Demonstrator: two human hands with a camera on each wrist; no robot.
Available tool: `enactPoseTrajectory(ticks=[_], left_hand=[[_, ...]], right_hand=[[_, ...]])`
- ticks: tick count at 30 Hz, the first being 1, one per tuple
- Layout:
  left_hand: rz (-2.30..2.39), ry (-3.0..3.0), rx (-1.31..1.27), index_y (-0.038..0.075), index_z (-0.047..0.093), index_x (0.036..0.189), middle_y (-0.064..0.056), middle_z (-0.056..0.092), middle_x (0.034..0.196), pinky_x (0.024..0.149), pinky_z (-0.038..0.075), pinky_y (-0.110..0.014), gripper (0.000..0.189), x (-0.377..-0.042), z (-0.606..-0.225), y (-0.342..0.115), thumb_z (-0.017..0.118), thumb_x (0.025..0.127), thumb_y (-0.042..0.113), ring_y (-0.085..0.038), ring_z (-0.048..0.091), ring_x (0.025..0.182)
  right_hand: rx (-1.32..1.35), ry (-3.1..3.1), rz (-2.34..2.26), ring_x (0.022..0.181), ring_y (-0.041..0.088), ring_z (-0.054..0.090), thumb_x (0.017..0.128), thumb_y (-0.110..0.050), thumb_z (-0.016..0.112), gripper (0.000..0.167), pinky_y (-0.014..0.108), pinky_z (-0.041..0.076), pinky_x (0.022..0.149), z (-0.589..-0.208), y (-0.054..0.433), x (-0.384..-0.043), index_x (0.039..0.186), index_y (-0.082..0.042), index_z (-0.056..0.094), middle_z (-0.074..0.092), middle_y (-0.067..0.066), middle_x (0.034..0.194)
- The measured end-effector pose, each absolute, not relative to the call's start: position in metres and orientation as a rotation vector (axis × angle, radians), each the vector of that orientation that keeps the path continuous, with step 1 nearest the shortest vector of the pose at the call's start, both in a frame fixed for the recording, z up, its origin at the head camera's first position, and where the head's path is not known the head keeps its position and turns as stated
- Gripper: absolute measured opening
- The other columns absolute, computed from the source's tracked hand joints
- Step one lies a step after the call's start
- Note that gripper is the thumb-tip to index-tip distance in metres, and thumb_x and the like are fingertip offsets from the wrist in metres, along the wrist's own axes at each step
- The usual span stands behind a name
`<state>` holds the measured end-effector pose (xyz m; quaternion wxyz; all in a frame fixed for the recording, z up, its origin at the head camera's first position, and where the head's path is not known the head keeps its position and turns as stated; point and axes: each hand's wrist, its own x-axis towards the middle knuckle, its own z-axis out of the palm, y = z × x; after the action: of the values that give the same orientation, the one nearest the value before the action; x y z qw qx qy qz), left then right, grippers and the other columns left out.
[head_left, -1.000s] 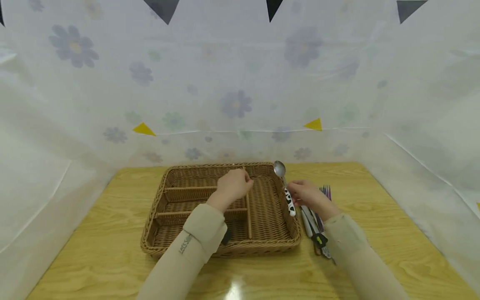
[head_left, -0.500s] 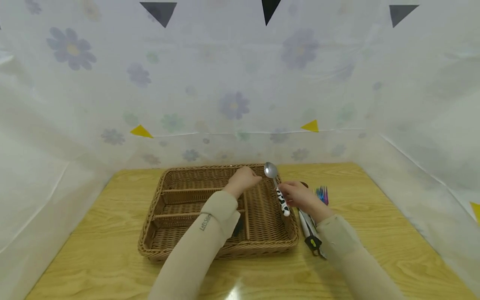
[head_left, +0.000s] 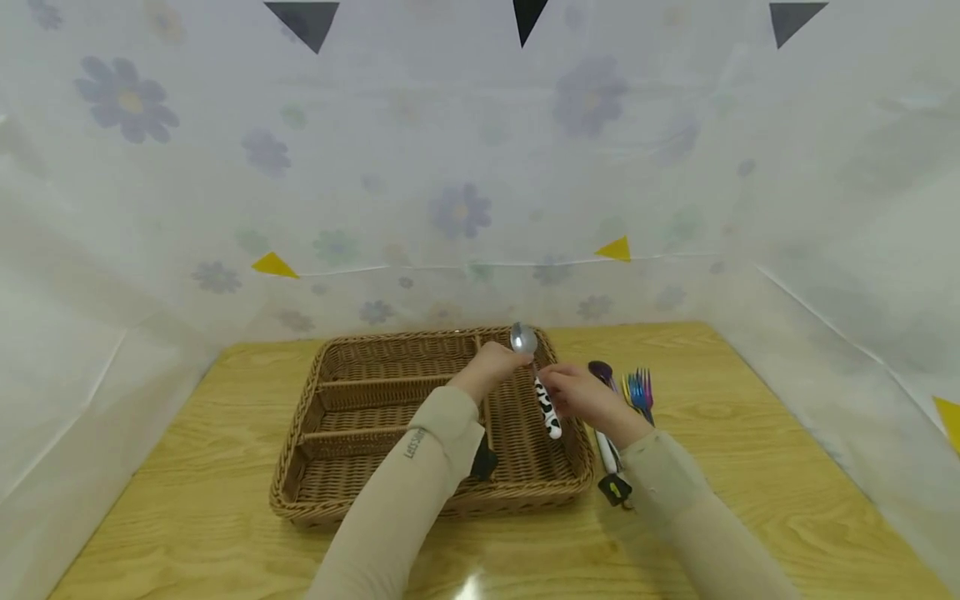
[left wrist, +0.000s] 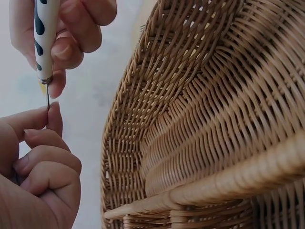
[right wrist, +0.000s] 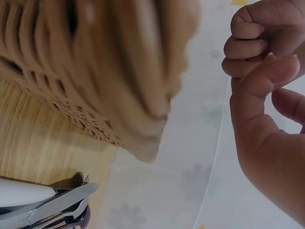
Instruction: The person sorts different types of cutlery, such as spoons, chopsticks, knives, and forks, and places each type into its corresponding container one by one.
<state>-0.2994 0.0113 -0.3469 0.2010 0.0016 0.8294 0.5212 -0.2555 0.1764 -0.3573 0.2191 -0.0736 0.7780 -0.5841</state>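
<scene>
A spoon with a cow-print handle is held tilted above the right compartment of the wicker basket, its metal bowl toward the back. My left hand pinches its thin metal neck between thumb and index finger, plain in the left wrist view, with the other fingers curled in. My right hand grips the spoon by the upper part of its handle; the same spoon handle lies along its fingers in the left wrist view. In the right wrist view, both hands are close together and the spoon is hidden.
Right of the basket on the wooden table lie several forks, a dark spoon and white-handled cutlery. Something black sits in the basket, partly behind the left sleeve. Patterned curtain stands behind.
The right hand has carried the spoon leftward, from the basket's right rim to over its right compartment. The left hand has moved right and now pinches the spoon's neck.
</scene>
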Motion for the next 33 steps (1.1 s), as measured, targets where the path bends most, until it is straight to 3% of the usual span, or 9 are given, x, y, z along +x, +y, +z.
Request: enactPoseTrajectory(ticks=[6, 9, 13, 15, 20, 27, 30, 33], left_hand=[[1.478, 2.288, -0.042, 0.01, 0.049, 0.067, 0.005, 0.028, 0.053, 0.051, 0.027, -0.028, 0.032, -0.303, -0.35, 0.007, 0.056, 0.094, 0.028, -0.009, 0.025, 0.047], [1.466, 2.322, -0.046, 0.009, 0.055, 0.073, 0.004, 0.033, 0.063, 0.06, 0.036, -0.031, 0.028, -0.306, -0.351, 0.005, 0.057, 0.093, 0.027, -0.011, 0.031, 0.056], [1.401, 2.376, -0.013, 0.001, 0.063, 0.09, 0.003, 0.035, 0.067, 0.072, 0.04, -0.037, 0.026, -0.31, -0.355, 0.003, 0.058, 0.092, 0.026, -0.012, 0.034, 0.062], [1.336, 2.405, 0.017, -0.004, 0.063, 0.096, 0.001, 0.036, 0.066, 0.069, 0.039, -0.036, 0.029, -0.313, -0.358, 0.004, 0.058, 0.093, 0.025, -0.013, 0.033, 0.061], [1.084, 2.568, 0.127, -0.004, 0.061, 0.089, -0.004, 0.046, 0.068, 0.054, 0.033, -0.028, 0.018, -0.314, -0.366, 0.011, 0.057, 0.09, 0.014, -0.015, 0.037, 0.057], [0.666, 2.721, 0.118, 0.001, 0.065, 0.102, -0.012, 0.062, 0.085, 0.054, 0.035, -0.029, 0.021, -0.306, -0.367, 0.031, 0.05, 0.095, 0.015, -0.016, 0.042, 0.059], [0.516, 2.708, 0.087, 0.002, 0.063, 0.113, -0.013, 0.064, 0.102, 0.062, 0.041, -0.031, 0.028, -0.304, -0.368, 0.037, 0.046, 0.098, 0.018, -0.018, 0.051, 0.069], [0.384, 2.673, 0.078, 0.005, 0.058, 0.124, -0.013, 0.059, 0.124, 0.085, 0.047, -0.036, 0.033, -0.304, -0.369, 0.04, 0.044, 0.099, 0.02, -0.022, 0.059, 0.098]], right_hand=[[-0.224, 2.157, -1.598, 0.057, 0.008, 0.039, 0.102, -0.027, 0.036, 0.046, 0.029, 0.041, 0.06, -0.362, 0.18, -0.258, 0.133, 0.006, 0.041, 0.041, -0.001, 0.071], [-0.224, 2.176, -1.59, 0.059, 0.009, 0.048, 0.101, -0.037, 0.04, 0.053, 0.029, 0.046, 0.059, -0.364, 0.185, -0.259, 0.128, 0.008, 0.044, 0.051, 0.001, 0.074], [-0.167, 2.201, -1.604, 0.059, 0.01, 0.051, 0.099, -0.045, 0.04, 0.062, 0.028, 0.046, 0.057, -0.367, 0.194, -0.259, 0.131, 0.008, 0.043, 0.056, 0.003, 0.076], [-0.142, 2.208, -1.608, 0.059, 0.011, 0.051, 0.098, -0.046, 0.04, 0.062, 0.028, 0.046, 0.057, -0.368, 0.199, -0.259, 0.131, 0.007, 0.042, 0.056, 0.003, 0.076], [-0.115, 2.217, -1.595, 0.06, 0.011, 0.05, 0.101, -0.042, 0.035, 0.058, 0.031, 0.045, 0.06, -0.372, 0.212, -0.259, 0.13, 0.008, 0.042, 0.055, 0.002, 0.076], [-0.08, 2.232, -1.607, 0.06, 0.01, 0.05, 0.1, -0.047, 0.035, 0.061, 0.031, 0.047, 0.06, -0.374, 0.229, -0.258, 0.127, 0.006, 0.044, 0.056, 0.001, 0.077], [-0.085, 2.232, -1.621, 0.059, 0.008, 0.051, 0.099, -0.048, 0.034, 0.063, 0.029, 0.047, 0.06, -0.374, 0.235, -0.258, 0.127, 0.008, 0.043, 0.057, -0.001, 0.076], [-0.082, 2.234, -1.633, 0.058, 0.007, 0.051, 0.1, -0.047, 0.032, 0.062, 0.028, 0.047, 0.059, -0.373, 0.239, -0.258, 0.126, 0.008, 0.043, 0.057, -0.003, 0.074]])
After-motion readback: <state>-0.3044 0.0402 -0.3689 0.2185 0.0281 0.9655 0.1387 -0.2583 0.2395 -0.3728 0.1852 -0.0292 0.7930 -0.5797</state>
